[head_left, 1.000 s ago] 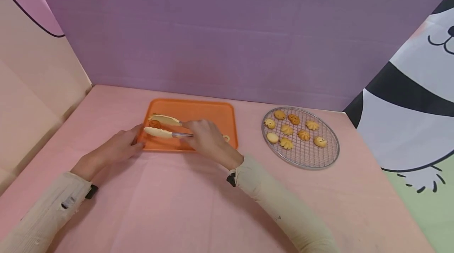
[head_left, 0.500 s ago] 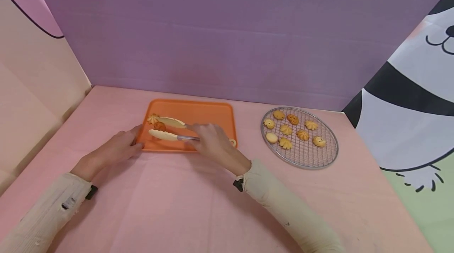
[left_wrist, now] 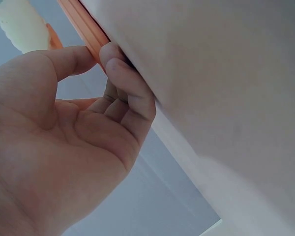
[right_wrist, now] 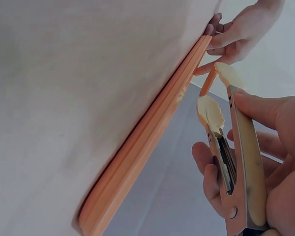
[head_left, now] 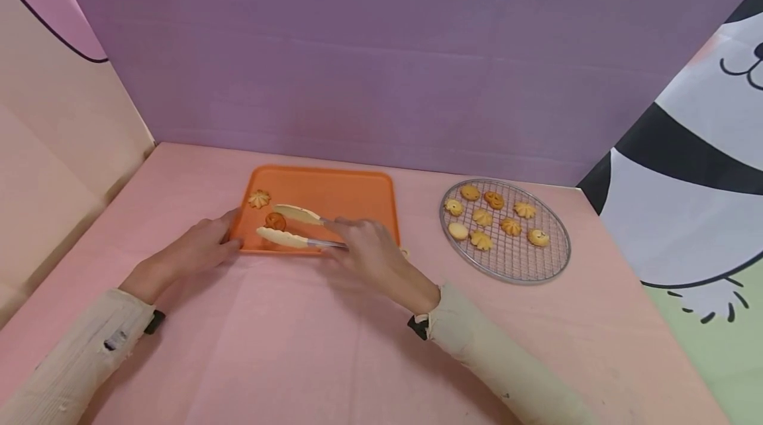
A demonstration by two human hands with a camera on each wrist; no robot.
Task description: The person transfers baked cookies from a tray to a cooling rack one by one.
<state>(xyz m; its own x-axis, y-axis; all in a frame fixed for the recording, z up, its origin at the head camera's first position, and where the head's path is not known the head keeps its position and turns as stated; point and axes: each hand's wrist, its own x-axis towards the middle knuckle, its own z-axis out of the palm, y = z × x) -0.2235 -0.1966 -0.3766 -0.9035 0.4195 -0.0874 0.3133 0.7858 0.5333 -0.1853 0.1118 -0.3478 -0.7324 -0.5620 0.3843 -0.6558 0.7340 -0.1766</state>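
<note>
Right grip [head_left: 372,249] curled round steel tongs [head_left: 301,226] with cream scalloped tips, pinching a round brown cookie [head_left: 275,220] over orange plastic tray [head_left: 357,196], front-left corner. Left grip [head_left: 199,246] pinching that tray's left rim. Flower-shaped cookie [head_left: 259,198] at tray's far-left corner. Round wire rack [head_left: 524,263] of cookies toward bench's right edge.

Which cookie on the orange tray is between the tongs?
The darker, round brown cookie sits between the tongs' pale tips. The other cookie on the tray, a pale flower-shaped one, lies apart, nearer the back-left corner.
</note>
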